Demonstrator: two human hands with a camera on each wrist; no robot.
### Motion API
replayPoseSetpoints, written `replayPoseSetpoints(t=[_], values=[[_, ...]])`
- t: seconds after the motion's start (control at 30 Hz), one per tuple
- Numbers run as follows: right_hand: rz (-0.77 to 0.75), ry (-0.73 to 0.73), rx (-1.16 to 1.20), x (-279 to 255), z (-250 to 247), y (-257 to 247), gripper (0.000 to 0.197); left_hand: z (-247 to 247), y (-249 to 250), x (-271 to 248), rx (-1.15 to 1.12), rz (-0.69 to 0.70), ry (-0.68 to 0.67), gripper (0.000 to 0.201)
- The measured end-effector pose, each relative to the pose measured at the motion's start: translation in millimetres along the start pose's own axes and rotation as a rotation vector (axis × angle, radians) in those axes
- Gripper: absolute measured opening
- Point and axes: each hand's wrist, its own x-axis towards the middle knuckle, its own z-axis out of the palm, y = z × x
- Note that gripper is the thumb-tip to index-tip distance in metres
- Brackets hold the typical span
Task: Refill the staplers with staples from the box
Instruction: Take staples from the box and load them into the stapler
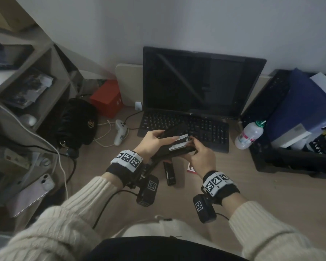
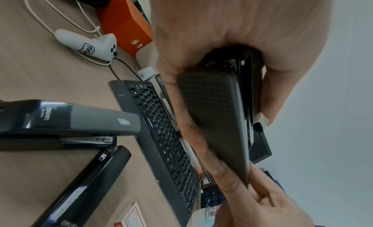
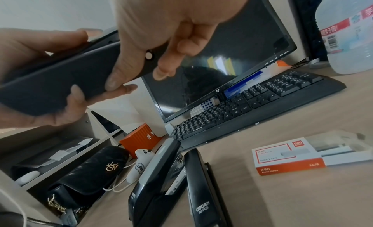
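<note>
Head view: an opened stapler is gripped by the left hand and steadied by the right hand, so staples could be spilled if tilted.

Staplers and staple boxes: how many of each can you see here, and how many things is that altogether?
Staplers: 3 (the held stapler; the grey-topped stapler and the long black stapler, both lying on the desk)
Staple boxes: 1 (the staple box, on the desk)
Total: 4
</note>
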Motion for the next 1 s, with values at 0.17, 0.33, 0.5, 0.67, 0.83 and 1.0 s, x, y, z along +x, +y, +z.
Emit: replayPoseSetpoints(t=[0.17,0.33,0.5,0.67,0.83,1.0], values=[[-0.033,0.005,-0.016,-0.2,2.7,5.6,0.066,0.8,-0.7,1.0,0.008,0.000,-0.005,0.031],[-0.051,0.035,-0.024,-0.1,3.5,7.0,0.066,0.2,-0.4,2.6,0.029,0.006,-0.001,0.034],[-0.107,0.063,-0.051,0.8,1.2,5.3,0.068,0.6,2.0,1.6,0.023,0.014,0.006,0.035],[-0.145,0.061,-0.049,-0.9,1.0,3.3,0.067,-0.1,4.9,-1.8,0.016,0.013,0.003,0.030],[-0.191,0.074,-0.065,-3.3,4.5,3.4,0.068,-0.8,10.8,-3.4,0.023,-0.067,-0.013,0.018],[-0.123,0.077,-0.053,-3.9,10.8,7.7,0.071,2.1,17.7,-0.3,0.062,-0.089,0.035,0.025]])
